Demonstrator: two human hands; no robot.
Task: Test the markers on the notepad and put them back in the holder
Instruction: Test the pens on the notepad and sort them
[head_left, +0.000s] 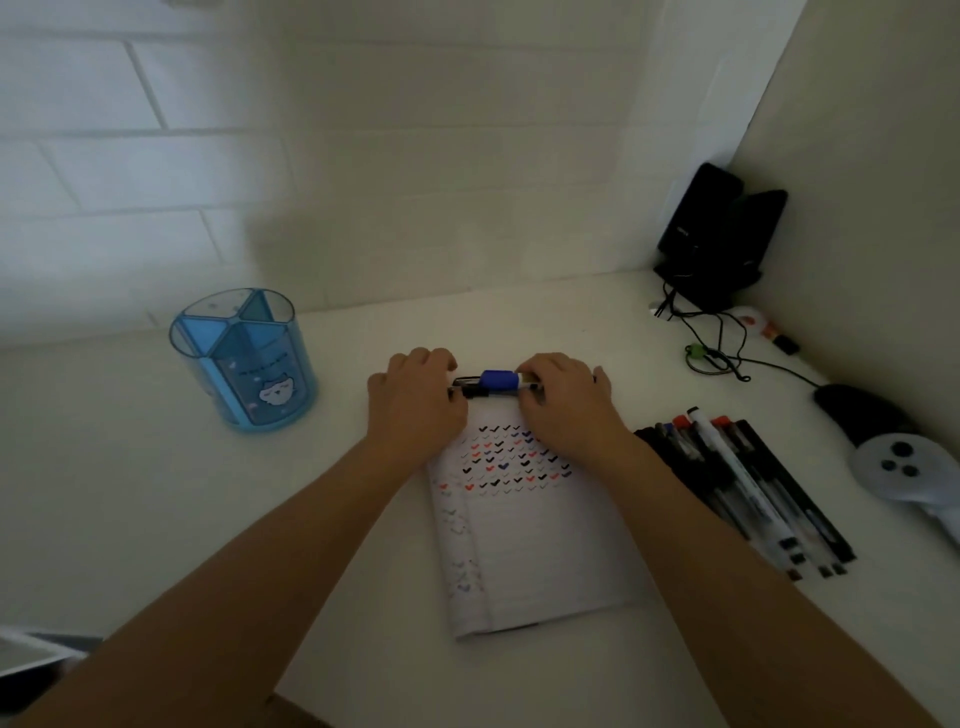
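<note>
A bundle of markers (493, 383), one with a blue cap, lies crosswise just beyond the top edge of the notepad (535, 545). My left hand (415, 397) grips the bundle's left end and my right hand (563, 400) grips its right end, fingers curled over it. The notepad shows rows of black, red and blue check marks near its top. The blue see-through holder (244, 364) with a cat picture stands upright at the left, apart from both hands, with divided compartments.
A row of several more markers and pens (743, 483) lies to the right of the notepad. Farther right rest a white controller (904, 473) and a black mouse (857, 410) with its cable. A black speaker (717, 234) stands in the back corner.
</note>
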